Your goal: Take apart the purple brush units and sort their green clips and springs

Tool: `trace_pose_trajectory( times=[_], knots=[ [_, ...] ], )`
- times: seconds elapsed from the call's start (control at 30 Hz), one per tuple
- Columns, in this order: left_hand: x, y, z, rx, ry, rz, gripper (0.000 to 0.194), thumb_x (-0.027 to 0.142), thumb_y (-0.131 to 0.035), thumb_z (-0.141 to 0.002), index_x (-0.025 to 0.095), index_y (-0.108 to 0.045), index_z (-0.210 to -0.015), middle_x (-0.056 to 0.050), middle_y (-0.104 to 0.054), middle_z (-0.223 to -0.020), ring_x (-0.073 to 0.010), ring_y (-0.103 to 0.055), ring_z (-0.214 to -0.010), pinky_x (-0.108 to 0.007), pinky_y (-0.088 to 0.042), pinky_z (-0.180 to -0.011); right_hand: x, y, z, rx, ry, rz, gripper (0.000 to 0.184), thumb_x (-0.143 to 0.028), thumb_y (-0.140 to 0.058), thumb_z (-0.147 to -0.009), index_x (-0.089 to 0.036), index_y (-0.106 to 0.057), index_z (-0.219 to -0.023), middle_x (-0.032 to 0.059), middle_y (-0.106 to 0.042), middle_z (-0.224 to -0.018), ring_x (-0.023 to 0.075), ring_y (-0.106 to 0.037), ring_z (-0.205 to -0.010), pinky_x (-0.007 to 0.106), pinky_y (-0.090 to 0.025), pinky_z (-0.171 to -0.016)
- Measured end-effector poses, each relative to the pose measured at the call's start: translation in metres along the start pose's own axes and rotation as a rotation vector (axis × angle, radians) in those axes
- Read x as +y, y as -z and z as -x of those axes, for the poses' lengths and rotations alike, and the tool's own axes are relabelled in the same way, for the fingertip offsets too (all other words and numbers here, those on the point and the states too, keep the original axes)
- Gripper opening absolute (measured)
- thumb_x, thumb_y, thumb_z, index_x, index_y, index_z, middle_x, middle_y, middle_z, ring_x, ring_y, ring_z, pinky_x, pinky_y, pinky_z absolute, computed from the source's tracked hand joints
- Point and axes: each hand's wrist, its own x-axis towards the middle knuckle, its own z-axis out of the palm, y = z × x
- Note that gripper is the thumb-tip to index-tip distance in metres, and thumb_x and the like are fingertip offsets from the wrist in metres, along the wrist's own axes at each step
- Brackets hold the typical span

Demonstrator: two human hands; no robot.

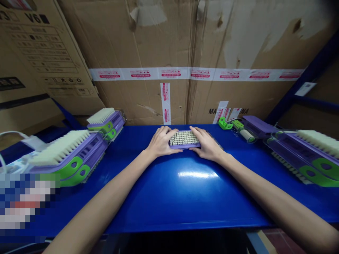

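Holds a purple brush (184,139) between both hands, pale bristles toward the camera, over the middle of the blue worktop (185,201) and near its back edge. Clamps the left hand (162,141) on the brush's left end and the right hand (208,145) on its right end, with fingers along the upper and lower edges. Has stacked purple-and-green brushes (91,150) to the left, further brushes (293,148) to the right, and a small green part (225,124) beyond the right hand. Faces cardboard (132,95) crossed by red-and-white tape (180,73).
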Motion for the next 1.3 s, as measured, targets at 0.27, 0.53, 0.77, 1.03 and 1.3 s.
trace_pose_trajectory(
  times=[0.27, 0.53, 0.77, 1.03, 1.3],
  knots=[
    [-0.025, -0.007, 0.011, 0.038, 0.204, 0.051, 0.088, 0.066, -0.076, -0.055, 0.016, -0.051, -0.123, -0.012, -0.062, -0.109, -0.0294, -0.056, -0.100, -0.047, -0.045, -0.091, 0.000, 0.007, 0.002, 0.135, 0.040, 0.048, 0.087, -0.027, -0.064, -0.080, -0.026, -0.013, -0.151, 0.0166, -0.041, -0.131, 0.0338, -0.043, -0.118, 0.055, -0.044, -0.097],
    [-0.035, -0.003, 0.016, -0.099, 0.271, 0.009, 0.054, 0.058, -0.063, -0.076, 0.022, -0.058, -0.116, -0.010, -0.057, -0.121, -0.0288, -0.053, -0.111, -0.047, -0.044, -0.091, 0.009, 0.005, 0.004, 0.140, -0.072, -0.016, 0.092, -0.027, -0.067, -0.077, -0.025, -0.012, -0.151, 0.0167, -0.041, -0.134, 0.0342, -0.041, -0.122, 0.056, -0.041, -0.100],
    [-0.039, -0.008, 0.020, -0.113, 0.262, -0.085, 0.036, 0.047, -0.059, -0.082, 0.020, -0.065, -0.105, -0.014, -0.057, -0.124, -0.0325, -0.049, -0.118, -0.053, -0.038, -0.096, 0.012, 0.001, 0.006, 0.137, -0.238, -0.176, 0.093, -0.031, -0.070, -0.074, -0.022, -0.017, -0.150, 0.0166, -0.044, -0.134, 0.0336, -0.043, -0.123, 0.057, -0.038, -0.103],
    [-0.020, -0.007, 0.014, -0.040, 0.079, -0.078, 0.033, 0.046, -0.057, -0.087, 0.020, -0.065, -0.106, -0.011, -0.059, -0.120, -0.0271, -0.051, -0.113, -0.050, -0.034, -0.099, 0.007, 0.001, 0.005, 0.147, -0.294, -0.271, 0.088, -0.034, -0.069, -0.075, -0.021, -0.022, -0.148, 0.0152, -0.047, -0.132, 0.0318, -0.045, -0.123, 0.055, -0.037, -0.105],
    [-0.027, -0.007, 0.012, 0.222, 0.275, -0.067, 0.018, 0.035, -0.053, -0.091, 0.021, -0.065, -0.090, -0.005, -0.070, -0.090, -0.0231, -0.059, -0.087, -0.045, -0.037, -0.088, 0.014, 0.001, 0.004, 0.232, -0.379, -0.239, 0.086, -0.036, -0.070, -0.073, -0.016, -0.028, -0.146, 0.0170, -0.049, -0.134, 0.0326, -0.045, -0.125, 0.054, -0.036, -0.106]
  ],
)
